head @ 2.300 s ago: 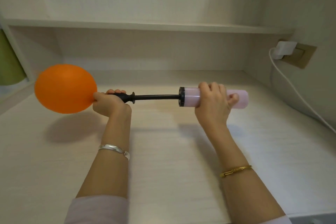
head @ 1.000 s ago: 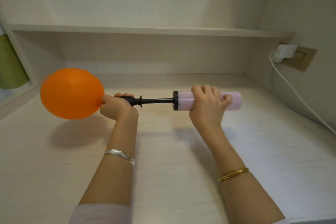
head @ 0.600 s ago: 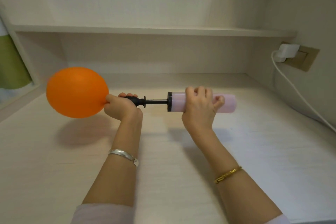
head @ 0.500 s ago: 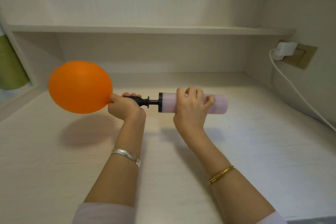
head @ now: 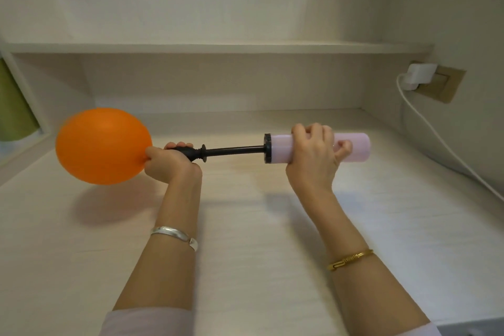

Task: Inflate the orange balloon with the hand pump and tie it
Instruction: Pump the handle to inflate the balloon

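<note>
Orange balloon (head: 102, 146), inflated to a rounded oval, held in the air at left above the pale desk (head: 245, 240), shadow cast on the surface below. Neck of the balloon hidden inside the left hand (head: 167, 162), clenched around the balloon's mouth and the black nozzle end of the hand pump (head: 275, 148). Exact fit of the neck over the nozzle not visible; probably still seated there, judging by the fist pressed against the balloon. Black rod (head: 234, 150) drawn out and exposed between the nozzle flange and the black collar of the pink barrel (head: 354, 147). Right hand (head: 313, 155) wrapped around the barrel, fingers curled over the top, thumb tip showing on the far side; middle of the barrel covered by that grip. Pump held level above the desk, touching nothing else.

Silver bangle (head: 174, 233) on the left wrist, gold bracelet (head: 350, 259) on the right. Pale sleeves cut off at the bottom edge. Shelf (head: 218, 48) across the back. White plug (head: 418, 76) in a wall socket at right, cable (head: 441, 139) running down out of frame. Green shape (head: 12, 106) at far left, cropped and hard to identify.
</note>
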